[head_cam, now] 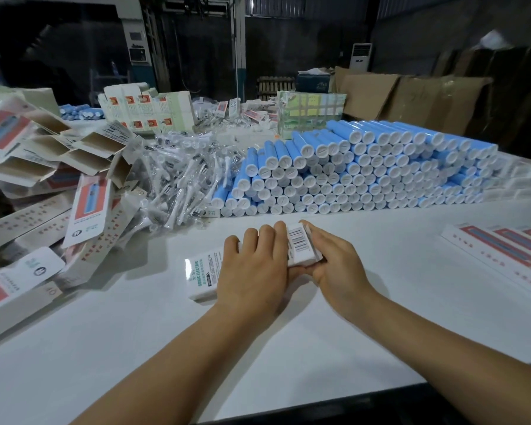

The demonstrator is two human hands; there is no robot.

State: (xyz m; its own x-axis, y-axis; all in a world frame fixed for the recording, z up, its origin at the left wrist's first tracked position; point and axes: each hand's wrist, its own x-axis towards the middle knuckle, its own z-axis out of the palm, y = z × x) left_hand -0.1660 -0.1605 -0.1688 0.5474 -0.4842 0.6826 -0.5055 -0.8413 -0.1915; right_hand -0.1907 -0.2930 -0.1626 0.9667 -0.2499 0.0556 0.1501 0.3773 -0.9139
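A long white carton (202, 276) with green lettering and a barcode lies on the white table (135, 348) in front of me. My left hand (253, 271) lies over its middle, fingers curled across the top. My right hand (334, 265) grips the carton's right end, thumb under the near side and fingers at the end flap by the barcode. The carton's middle is hidden under my left hand.
A big stack of blue tubes with white caps (365, 173) lies behind the hands. Bagged white brush heads (178, 179) sit to its left. Empty open cartons (43, 154) pile up at far left. Filled flat cartons (509, 250) lie at right. Cardboard boxes stand behind.
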